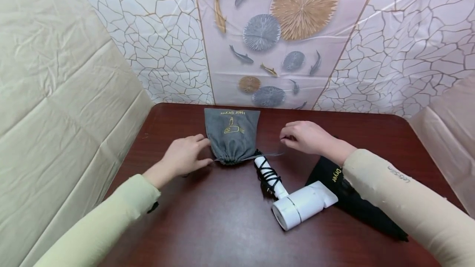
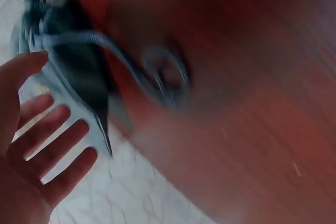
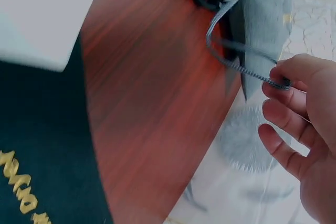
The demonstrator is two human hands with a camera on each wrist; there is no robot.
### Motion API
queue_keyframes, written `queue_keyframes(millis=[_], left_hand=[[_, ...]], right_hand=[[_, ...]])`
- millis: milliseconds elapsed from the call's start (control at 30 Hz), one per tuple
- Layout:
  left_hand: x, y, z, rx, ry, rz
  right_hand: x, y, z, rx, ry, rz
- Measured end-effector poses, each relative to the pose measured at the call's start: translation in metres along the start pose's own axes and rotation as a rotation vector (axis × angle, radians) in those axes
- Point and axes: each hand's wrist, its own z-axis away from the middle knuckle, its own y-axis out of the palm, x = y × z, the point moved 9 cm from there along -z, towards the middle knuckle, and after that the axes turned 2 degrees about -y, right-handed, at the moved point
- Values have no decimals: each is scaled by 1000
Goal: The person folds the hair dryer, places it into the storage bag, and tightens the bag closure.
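A grey drawstring bag point(image 1: 237, 135), printed "Hair Dryer" in yellow, lies at the back of the table with its neck gathered. Beside its left edge is my left hand point(image 1: 185, 154), fingers spread and apart; in the left wrist view a loose loop of drawstring point(image 2: 123, 59) runs past the thumb. My right hand point(image 1: 306, 137) is raised right of the bag. In the right wrist view its thumb and forefinger pinch the end of the other drawstring point(image 3: 241, 69). A white hair dryer point(image 1: 304, 205), its black cord point(image 1: 270, 176) wound round the handle, lies in front of the bag.
A black pouch point(image 1: 356, 203) with yellow lettering lies under the right forearm, partly beneath the dryer's nozzle. The dark red table point(image 1: 222, 225) ends against a patterned cloth point(image 1: 267, 52) at the back, with a plain cloth point(image 1: 55, 93) on the left.
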Motion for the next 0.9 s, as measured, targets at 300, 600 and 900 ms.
queue_keyframes(millis=[300, 600, 900], left_hand=[[-39, 20, -14, -143, 47, -34], [-46, 21, -13, -254, 34, -57], [-42, 18, -9, -338, -31, -117]], right_hand=[[26, 26, -23, 60, -47, -37], [44, 45, -36, 100, -102, -22], [49, 52, -39, 121, -111, -33]])
